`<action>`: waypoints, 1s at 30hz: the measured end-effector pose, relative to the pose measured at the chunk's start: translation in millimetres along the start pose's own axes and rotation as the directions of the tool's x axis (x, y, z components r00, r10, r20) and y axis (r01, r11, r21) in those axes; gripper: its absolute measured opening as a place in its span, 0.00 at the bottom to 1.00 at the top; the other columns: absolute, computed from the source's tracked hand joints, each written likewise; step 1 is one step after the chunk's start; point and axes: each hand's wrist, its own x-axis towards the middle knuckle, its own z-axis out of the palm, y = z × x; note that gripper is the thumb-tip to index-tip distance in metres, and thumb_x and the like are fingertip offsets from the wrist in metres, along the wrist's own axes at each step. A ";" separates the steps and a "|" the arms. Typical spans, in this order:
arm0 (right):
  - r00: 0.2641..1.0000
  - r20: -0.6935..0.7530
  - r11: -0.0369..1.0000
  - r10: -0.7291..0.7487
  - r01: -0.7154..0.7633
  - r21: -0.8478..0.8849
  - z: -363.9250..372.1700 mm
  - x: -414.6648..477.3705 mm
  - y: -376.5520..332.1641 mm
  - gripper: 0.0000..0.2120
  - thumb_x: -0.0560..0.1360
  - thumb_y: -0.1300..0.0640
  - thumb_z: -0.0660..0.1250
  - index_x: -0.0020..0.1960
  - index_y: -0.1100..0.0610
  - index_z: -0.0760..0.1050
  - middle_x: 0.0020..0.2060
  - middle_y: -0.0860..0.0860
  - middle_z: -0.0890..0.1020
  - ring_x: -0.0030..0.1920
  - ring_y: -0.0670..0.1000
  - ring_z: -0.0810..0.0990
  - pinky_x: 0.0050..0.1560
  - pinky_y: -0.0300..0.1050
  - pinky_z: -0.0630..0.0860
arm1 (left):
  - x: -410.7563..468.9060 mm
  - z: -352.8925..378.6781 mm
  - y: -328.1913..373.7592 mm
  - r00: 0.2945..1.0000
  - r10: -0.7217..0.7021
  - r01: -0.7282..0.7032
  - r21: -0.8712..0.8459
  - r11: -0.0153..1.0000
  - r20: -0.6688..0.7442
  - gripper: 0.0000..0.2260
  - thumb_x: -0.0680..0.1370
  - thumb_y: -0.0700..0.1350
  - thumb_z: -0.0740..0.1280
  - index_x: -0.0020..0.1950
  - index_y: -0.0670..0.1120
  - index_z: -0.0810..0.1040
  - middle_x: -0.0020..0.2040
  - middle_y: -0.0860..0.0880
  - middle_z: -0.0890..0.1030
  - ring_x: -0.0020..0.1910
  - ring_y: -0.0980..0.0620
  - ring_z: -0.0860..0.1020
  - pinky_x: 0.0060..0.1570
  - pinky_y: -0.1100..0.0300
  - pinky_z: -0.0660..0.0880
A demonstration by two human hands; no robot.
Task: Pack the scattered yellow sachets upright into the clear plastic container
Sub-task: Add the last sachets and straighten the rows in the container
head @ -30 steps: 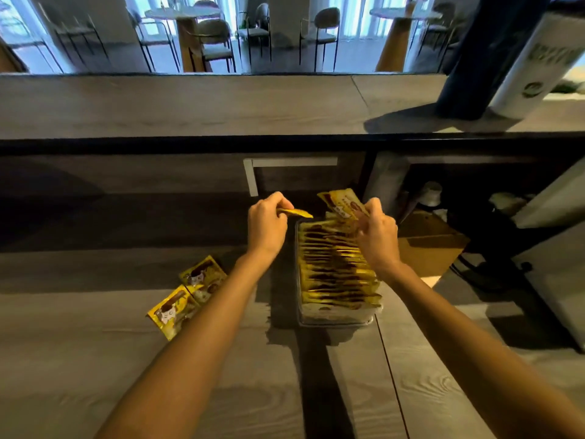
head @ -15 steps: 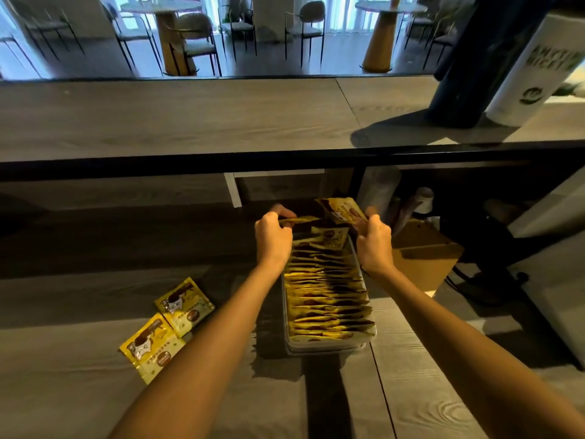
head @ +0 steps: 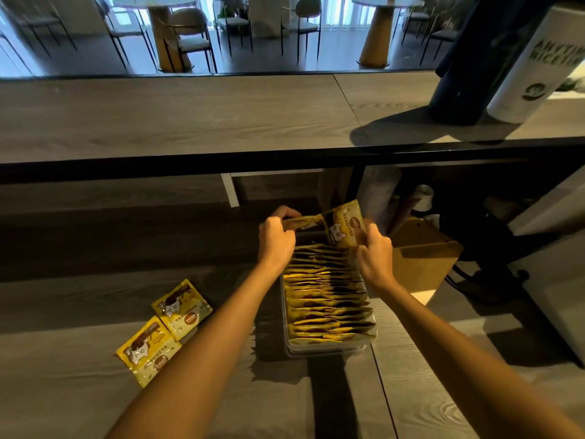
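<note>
- The left hand (head: 274, 242) is over the far end of the clear plastic container (head: 330, 347). Its fingers (head: 286, 213) are curled round a yellow sachet (head: 304, 223) held nearly flat, with its edge turned toward the person.
- The right hand (head: 373, 256) is just beside it, fingers (head: 368, 231) pinching a second sachet (head: 343, 224) low on its right side. This one stands tilted, its printed cat face showing.
- The 2 held sachets meet between the 2 sets of fingers; I cannot tell whether they touch or only overlap from here.
- Below the fingers and nearer the person, the container holds a packed row of sachets (head: 326, 299) standing on edge, from its near wall almost to its far end.
- Right under the fingers a dark gap shows at that far end.
- The container sits on the grey wood-grain surface (head: 79, 400), between the 2 forearms.
- Well to the left of the left fingers, and nearer the person, 2 more sachets lie flat and face up. The far loose sachet (head: 182, 308) and the near loose sachet (head: 147, 351) meet at a corner.
- To the right of the right fingers, a brown cardboard box (head: 424, 264) stands near the container's far right corner.
- Beyond the fingers runs a raised counter (head: 190, 115). At its right end a white cylinder (head: 535, 64) with lettering stands next to a dark object (head: 465, 58).
</note>
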 end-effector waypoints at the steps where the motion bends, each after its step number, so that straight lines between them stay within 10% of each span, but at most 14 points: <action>1: 1.000 -0.005 1.000 -0.003 0.003 0.004 0.0 -1.2 1.7 0.11 0.74 0.71 0.58 0.56 0.66 0.71 0.48 0.64 0.80 0.47 0.63 0.78 0.43 0.53 0.75 | -0.4 -0.1 -1.5 0.999 0.005 -0.006 0.009 1.000 0.033 0.13 0.76 0.28 0.59 0.55 0.40 0.76 0.56 0.42 0.78 0.59 0.48 0.75 0.52 0.62 0.73; 10: 0.938 0.295 0.881 -0.184 0.290 -0.373 -12.8 12.5 2.0 0.12 0.79 0.60 0.56 0.58 0.63 0.73 0.51 0.65 0.80 0.51 0.66 0.78 0.45 0.54 0.72 | 8.3 4.8 -24.4 0.960 -0.126 0.064 0.244 0.968 0.249 0.15 0.79 0.33 0.56 0.57 0.46 0.76 0.60 0.43 0.75 0.60 0.46 0.74 0.53 0.57 0.72; 17: 0.850 0.509 0.757 -0.137 0.421 -0.499 -5.2 28.0 0.6 0.14 0.77 0.61 0.59 0.63 0.57 0.70 0.60 0.59 0.73 0.62 0.60 0.72 0.57 0.50 0.70 | -1.3 11.8 -39.4 0.928 -0.186 0.076 0.326 0.942 0.322 0.24 0.79 0.33 0.55 0.71 0.53 0.66 0.72 0.45 0.64 0.71 0.45 0.65 0.71 0.49 0.65; 23: 0.914 0.323 0.806 -0.246 0.378 -0.455 13.3 14.9 -1.3 0.24 0.76 0.66 0.58 0.71 0.56 0.63 0.63 0.58 0.74 0.64 0.61 0.71 0.64 0.51 0.67 | -19.0 15.1 -46.2 0.920 -0.129 -0.057 0.451 0.890 0.370 0.23 0.83 0.47 0.51 0.77 0.49 0.49 0.78 0.49 0.44 0.77 0.49 0.41 0.75 0.47 0.46; 30: 0.880 0.414 0.862 -0.235 0.385 -0.329 22.8 4.1 10.8 0.21 0.80 0.63 0.54 0.73 0.56 0.62 0.71 0.56 0.66 0.73 0.56 0.63 0.70 0.47 0.65 | -36.4 22.4 -47.9 0.907 -0.198 0.013 0.445 0.895 0.372 0.24 0.82 0.53 0.51 0.77 0.49 0.52 0.78 0.48 0.47 0.76 0.43 0.54 0.73 0.45 0.57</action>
